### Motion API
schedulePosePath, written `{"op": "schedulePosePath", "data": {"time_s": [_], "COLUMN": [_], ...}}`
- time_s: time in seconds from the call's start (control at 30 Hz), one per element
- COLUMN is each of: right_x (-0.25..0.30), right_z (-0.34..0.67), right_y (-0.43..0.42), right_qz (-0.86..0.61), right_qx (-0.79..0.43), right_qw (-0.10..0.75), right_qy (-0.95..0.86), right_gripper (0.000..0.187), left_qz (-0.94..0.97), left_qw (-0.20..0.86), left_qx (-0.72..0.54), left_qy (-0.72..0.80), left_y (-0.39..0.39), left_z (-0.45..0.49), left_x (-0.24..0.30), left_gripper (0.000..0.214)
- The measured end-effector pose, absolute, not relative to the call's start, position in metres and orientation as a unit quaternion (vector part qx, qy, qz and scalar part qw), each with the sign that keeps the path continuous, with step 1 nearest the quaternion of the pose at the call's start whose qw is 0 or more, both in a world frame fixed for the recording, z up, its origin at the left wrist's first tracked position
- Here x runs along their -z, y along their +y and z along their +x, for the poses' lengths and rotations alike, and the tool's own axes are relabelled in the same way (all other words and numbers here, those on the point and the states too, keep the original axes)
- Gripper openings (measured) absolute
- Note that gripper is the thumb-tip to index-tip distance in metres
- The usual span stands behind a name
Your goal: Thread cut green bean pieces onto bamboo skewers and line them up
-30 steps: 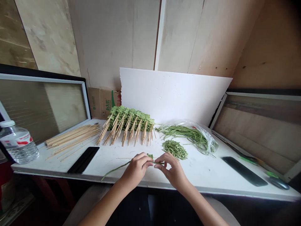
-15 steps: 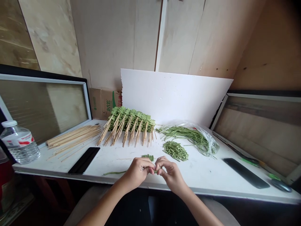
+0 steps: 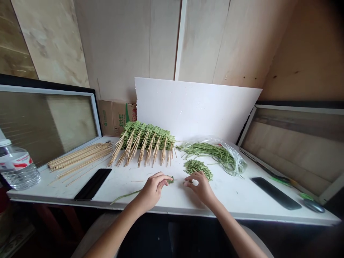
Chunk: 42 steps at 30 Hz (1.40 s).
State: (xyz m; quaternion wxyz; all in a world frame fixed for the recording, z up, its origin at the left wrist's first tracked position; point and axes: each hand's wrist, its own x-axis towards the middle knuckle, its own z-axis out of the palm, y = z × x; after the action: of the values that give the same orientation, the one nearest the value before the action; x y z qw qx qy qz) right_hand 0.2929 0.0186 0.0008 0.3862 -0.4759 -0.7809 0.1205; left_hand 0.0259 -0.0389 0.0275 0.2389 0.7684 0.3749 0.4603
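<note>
Your left hand [image 3: 152, 189] has its fingers pressed together on a short row of cut bean pieces [image 3: 171, 181] threaded on a bamboo skewer [image 3: 137, 181], while a long green bean [image 3: 125, 196] trails from that hand over the white table [image 3: 228, 199]. Your right hand [image 3: 200, 187] is just right of the skewer's tip, thumb and forefinger slightly apart, in front of the heap of cut beans [image 3: 197, 167]; filled bean skewers [image 3: 147, 134] lie stacked farther back

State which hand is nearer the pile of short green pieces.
Right: the right hand is just in front of the pile; the left hand is farther, left of it.
</note>
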Motion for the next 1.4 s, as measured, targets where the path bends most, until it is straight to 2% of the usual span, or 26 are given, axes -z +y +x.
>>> {"op": "schedulePosePath", "data": {"time_s": [0.13, 0.23, 0.4, 0.5, 0.67, 0.87, 1.0, 1.13, 1.23, 1.33, 1.4], "right_x": [0.008, 0.008, -0.002, -0.017, -0.033, -0.035, -0.037, -0.039, -0.039, -0.039, -0.040], "right_z": [0.295, 0.296, 0.301, 0.293, 0.261, 0.250, 0.254, 0.251, 0.248, 0.244, 0.242], "right_y": [0.018, 0.017, 0.020, 0.010, -0.023, -0.032, -0.031, -0.035, -0.039, -0.045, -0.049], "right_qz": [-0.468, -0.461, -0.456, -0.453, -0.329, -0.327, -0.323, -0.308, -0.296, -0.284, -0.277], "right_qx": [-0.091, -0.085, -0.098, -0.139, -0.273, -0.248, -0.217, -0.196, -0.186, -0.221, -0.273], "right_qw": [0.353, 0.349, 0.415, 0.453, 0.417, 0.477, 0.477, 0.471, 0.475, 0.479, 0.475], "right_qy": [-0.805, -0.812, -0.781, -0.755, -0.802, -0.777, -0.788, -0.803, -0.808, -0.800, -0.789], "right_gripper": [0.020, 0.022, 0.033, 0.038, 0.033, 0.022, 0.019, 0.017, 0.018, 0.022, 0.024], "left_qz": [0.774, 0.771, 0.761, 0.749, 0.755, 0.759, 0.761, 0.784, 0.808, 0.822, 0.822], "left_qw": [0.221, 0.195, 0.175, 0.179, 0.177, 0.167, 0.151, 0.145, 0.125, 0.090, 0.105], "left_qx": [-0.466, -0.477, -0.497, -0.515, -0.520, -0.520, -0.516, -0.499, -0.474, -0.461, -0.460], "left_qy": [0.367, 0.373, 0.379, 0.376, 0.359, 0.355, 0.362, 0.341, 0.326, 0.323, 0.318], "left_y": [-0.036, -0.036, -0.035, -0.036, -0.041, -0.042, -0.042, -0.049, -0.055, -0.059, -0.059], "left_z": [0.026, 0.027, 0.029, 0.032, 0.040, 0.040, 0.038, 0.042, 0.045, 0.047, 0.046], "left_x": [-0.022, -0.024, -0.022, -0.018, -0.016, -0.020, -0.023, -0.024, -0.026, -0.028, -0.029], "left_gripper": [0.029, 0.028, 0.019, 0.023, 0.026, 0.016, 0.010, 0.016, 0.030, 0.039, 0.039]}}
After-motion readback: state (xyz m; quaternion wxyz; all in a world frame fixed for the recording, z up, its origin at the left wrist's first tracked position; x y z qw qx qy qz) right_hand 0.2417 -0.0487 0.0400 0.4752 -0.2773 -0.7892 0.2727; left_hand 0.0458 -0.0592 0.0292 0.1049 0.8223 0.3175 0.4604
